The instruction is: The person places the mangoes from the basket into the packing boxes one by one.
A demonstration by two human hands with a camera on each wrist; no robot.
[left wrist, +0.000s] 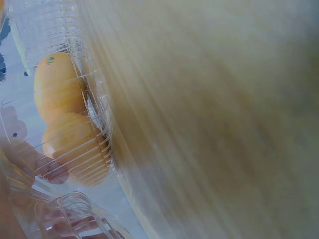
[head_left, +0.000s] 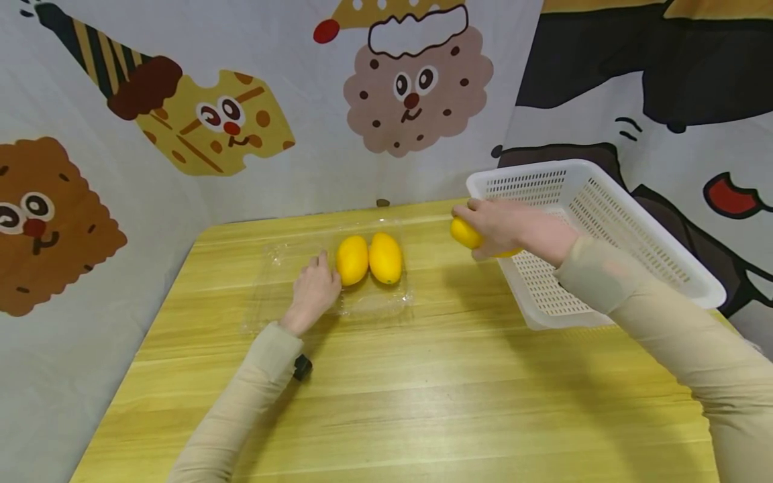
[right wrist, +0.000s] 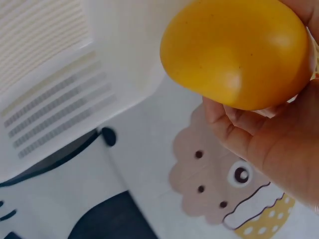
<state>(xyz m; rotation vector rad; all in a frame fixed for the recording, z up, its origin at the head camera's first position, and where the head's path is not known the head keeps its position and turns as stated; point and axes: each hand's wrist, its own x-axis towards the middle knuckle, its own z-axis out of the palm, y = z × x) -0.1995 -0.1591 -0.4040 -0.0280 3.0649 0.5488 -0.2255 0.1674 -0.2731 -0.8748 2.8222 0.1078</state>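
Observation:
My right hand grips a smooth yellow mango-like fruit with its fingers and thumb, raised over the left rim of a white plastic basket. Two more yellow fruits lie side by side in the right half of an unfolded clear plastic box. My left hand is at the middle fold of that box, beside the left fruit. In the left wrist view its fingertips show through the ribbed plastic, close against a fruit, with other fingers over the box's edge.
The slotted basket sits tilted at the back right of the wooden table. A cloth backdrop with cartoon prints hangs right behind the table. A small black device is at the left wrist.

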